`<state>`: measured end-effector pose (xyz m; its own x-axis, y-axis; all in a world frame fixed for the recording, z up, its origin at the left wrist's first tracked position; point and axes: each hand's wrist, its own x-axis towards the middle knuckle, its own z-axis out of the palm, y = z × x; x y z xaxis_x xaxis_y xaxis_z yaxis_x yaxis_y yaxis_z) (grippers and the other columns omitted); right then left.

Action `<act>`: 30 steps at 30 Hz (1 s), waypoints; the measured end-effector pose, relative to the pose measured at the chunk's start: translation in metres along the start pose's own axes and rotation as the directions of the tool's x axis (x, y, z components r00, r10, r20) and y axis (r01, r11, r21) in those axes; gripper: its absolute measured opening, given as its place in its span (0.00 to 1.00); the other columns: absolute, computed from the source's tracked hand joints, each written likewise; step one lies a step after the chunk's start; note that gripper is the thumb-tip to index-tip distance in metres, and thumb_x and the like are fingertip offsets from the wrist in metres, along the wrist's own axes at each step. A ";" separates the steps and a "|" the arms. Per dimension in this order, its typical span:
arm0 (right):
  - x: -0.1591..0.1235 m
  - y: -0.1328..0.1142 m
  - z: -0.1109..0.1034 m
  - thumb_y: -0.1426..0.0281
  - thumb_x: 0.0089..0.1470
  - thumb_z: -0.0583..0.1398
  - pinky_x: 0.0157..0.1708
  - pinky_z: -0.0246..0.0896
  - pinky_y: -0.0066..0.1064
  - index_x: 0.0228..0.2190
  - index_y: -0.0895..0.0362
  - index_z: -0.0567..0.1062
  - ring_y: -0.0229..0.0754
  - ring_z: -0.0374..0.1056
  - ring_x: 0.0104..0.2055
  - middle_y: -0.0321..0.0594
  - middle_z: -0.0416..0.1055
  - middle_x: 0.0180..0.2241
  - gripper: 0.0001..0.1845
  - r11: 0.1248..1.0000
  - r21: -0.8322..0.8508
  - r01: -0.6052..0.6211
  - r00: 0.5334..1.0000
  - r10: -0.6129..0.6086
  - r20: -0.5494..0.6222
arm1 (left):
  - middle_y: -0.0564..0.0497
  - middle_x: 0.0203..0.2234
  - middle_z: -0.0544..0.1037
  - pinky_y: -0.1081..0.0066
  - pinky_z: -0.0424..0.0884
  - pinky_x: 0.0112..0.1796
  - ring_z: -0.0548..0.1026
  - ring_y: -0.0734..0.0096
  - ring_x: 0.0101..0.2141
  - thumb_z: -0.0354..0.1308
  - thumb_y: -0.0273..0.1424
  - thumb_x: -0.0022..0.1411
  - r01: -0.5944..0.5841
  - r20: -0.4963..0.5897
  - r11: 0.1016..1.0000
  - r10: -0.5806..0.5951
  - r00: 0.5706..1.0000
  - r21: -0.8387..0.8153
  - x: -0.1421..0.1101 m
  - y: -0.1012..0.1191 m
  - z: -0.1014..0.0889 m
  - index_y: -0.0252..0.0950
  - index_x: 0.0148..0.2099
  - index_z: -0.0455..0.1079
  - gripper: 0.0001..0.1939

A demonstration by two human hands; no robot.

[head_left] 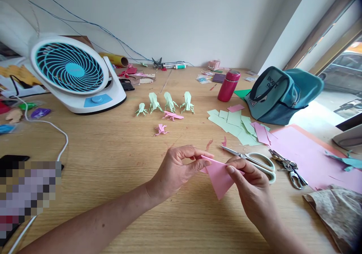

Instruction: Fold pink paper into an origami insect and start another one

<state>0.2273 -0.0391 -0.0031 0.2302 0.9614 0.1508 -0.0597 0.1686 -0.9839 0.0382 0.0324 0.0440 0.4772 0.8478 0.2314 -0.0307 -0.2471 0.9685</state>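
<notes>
A folded pink sheet of paper [220, 178] hangs between my two hands, its point facing down above the wooden table. My left hand [183, 167] pinches its upper left corner between thumb and fingers. At the upper right edge, my right hand [250, 182] grips the same paper with thumb and forefinger. Just behind the right hand lie scissors [258, 161] with pale handles. Beyond the hands stand several light green folded paper insects [170, 102] in a row. In front of them are a long pink paper insect [173, 116] and a smaller pink one [161, 129].
Green and pink paper pieces [234, 120] lie at right, near a red flask [229, 86] and a teal bag [279, 94]. Keys [290, 167] rest by a large pink sheet [296, 152]. A cloth [339, 212] sits front right. At left stands a fan [75, 73] with a white cord [66, 141].
</notes>
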 end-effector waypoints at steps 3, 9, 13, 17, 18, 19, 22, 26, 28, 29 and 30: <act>0.000 -0.004 0.002 0.66 0.57 0.64 0.26 0.55 0.30 0.27 0.52 0.77 0.39 0.61 0.27 0.36 0.69 0.25 0.07 0.998 -0.036 0.047 0.999 -0.046 0.011 | 0.48 0.31 0.83 0.72 0.75 0.34 0.78 0.69 0.32 0.65 0.33 0.59 0.048 0.006 0.997 -0.048 0.999 -0.062 0.000 -0.003 0.000 0.36 0.39 0.81 0.07; -0.001 -0.009 0.003 0.67 0.58 0.63 0.27 0.55 0.30 0.27 0.52 0.77 0.39 0.61 0.29 0.36 0.69 0.27 0.07 0.984 -0.116 0.133 0.991 -0.131 0.022 | 0.48 0.33 0.84 0.73 0.75 0.36 0.80 0.69 0.33 0.65 0.35 0.60 0.130 0.025 0.988 -0.129 0.991 -0.088 -0.001 -0.005 -0.001 0.36 0.40 0.82 0.09; 0.000 -0.012 0.002 0.69 0.59 0.63 0.29 0.56 0.30 0.29 0.52 0.77 0.39 0.62 0.31 0.35 0.68 0.27 0.06 0.968 -0.177 0.175 0.985 -0.174 0.023 | 0.49 0.32 0.84 0.75 0.74 0.36 0.80 0.70 0.34 0.65 0.35 0.60 0.155 0.031 0.982 -0.153 0.988 -0.104 -0.001 -0.003 0.000 0.36 0.39 0.82 0.09; -0.001 -0.014 0.002 0.70 0.59 0.63 0.31 0.56 0.30 0.31 0.51 0.77 0.39 0.61 0.32 0.35 0.67 0.28 0.04 0.953 -0.214 0.214 0.977 -0.206 0.056 | 0.50 0.33 0.84 0.76 0.74 0.37 0.80 0.70 0.35 0.64 0.35 0.61 0.171 0.051 0.980 -0.166 0.985 -0.103 -0.003 0.000 0.003 0.37 0.39 0.82 0.08; -0.001 -0.015 0.003 0.71 0.59 0.63 0.31 0.57 0.30 0.31 0.51 0.77 0.39 0.61 0.32 0.35 0.67 0.28 0.04 0.951 -0.219 0.217 0.976 -0.207 0.068 | 0.50 0.33 0.84 0.76 0.74 0.37 0.80 0.70 0.35 0.64 0.35 0.61 0.167 0.056 0.981 -0.163 0.985 -0.094 -0.003 0.001 0.004 0.37 0.39 0.82 0.08; -0.002 -0.015 0.003 0.71 0.59 0.63 0.30 0.57 0.30 0.31 0.51 0.77 0.39 0.61 0.31 0.35 0.67 0.28 0.04 0.950 -0.222 0.219 0.975 -0.207 0.078 | 0.50 0.33 0.84 0.76 0.74 0.38 0.80 0.70 0.36 0.63 0.34 0.62 0.167 0.062 0.982 -0.162 0.985 -0.086 -0.004 0.002 0.004 0.37 0.39 0.82 0.08; -0.003 -0.017 0.004 0.72 0.59 0.63 0.29 0.57 0.30 0.31 0.51 0.77 0.38 0.62 0.30 0.34 0.67 0.28 0.04 0.944 -0.238 0.229 0.973 -0.213 0.091 | 0.50 0.33 0.84 0.76 0.74 0.39 0.80 0.70 0.36 0.63 0.33 0.62 0.152 0.060 0.985 -0.147 0.987 -0.082 -0.005 0.006 0.006 0.36 0.38 0.82 0.08; -0.004 -0.021 0.006 0.72 0.58 0.63 0.28 0.57 0.30 0.30 0.52 0.77 0.37 0.62 0.30 0.34 0.67 0.27 0.05 0.932 -0.254 0.258 0.966 -0.243 0.090 | 0.50 0.33 0.84 0.75 0.73 0.38 0.80 0.70 0.35 0.63 0.32 0.62 0.137 0.060 0.990 -0.134 0.989 -0.041 -0.008 0.010 0.008 0.36 0.37 0.81 0.07; -0.005 -0.023 0.008 0.73 0.58 0.63 0.27 0.57 0.29 0.29 0.53 0.76 0.37 0.62 0.29 0.34 0.67 0.26 0.06 0.928 -0.258 0.270 0.963 -0.254 0.092 | 0.50 0.32 0.84 0.75 0.72 0.38 0.79 0.71 0.34 0.64 0.31 0.61 0.110 0.055 0.994 -0.109 0.992 -0.002 -0.010 0.012 0.009 0.35 0.37 0.81 0.06; -0.006 -0.025 0.008 0.73 0.58 0.63 0.27 0.57 0.29 0.28 0.53 0.76 0.37 0.62 0.29 0.34 0.67 0.26 0.07 0.926 -0.259 0.276 0.961 -0.260 0.095 | 0.50 0.31 0.83 0.75 0.72 0.37 0.79 0.71 0.34 0.65 0.31 0.61 0.087 0.057 0.996 -0.088 0.994 0.016 -0.011 0.013 0.009 0.35 0.38 0.81 0.05; -0.006 -0.025 0.009 0.74 0.58 0.63 0.27 0.57 0.29 0.27 0.53 0.75 0.37 0.63 0.29 0.34 0.67 0.26 0.07 0.924 -0.257 0.285 0.958 -0.268 0.099 | 0.50 0.31 0.83 0.74 0.72 0.37 0.78 0.71 0.33 0.65 0.30 0.60 0.060 0.064 0.998 -0.062 0.996 0.033 -0.011 0.014 0.010 0.35 0.38 0.80 0.05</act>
<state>0.2184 -0.0473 0.0219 0.1406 0.8976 0.4177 0.2598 0.3736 -0.8904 0.0408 0.0148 0.0538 0.5333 0.8298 0.1646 0.0273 -0.2114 0.9770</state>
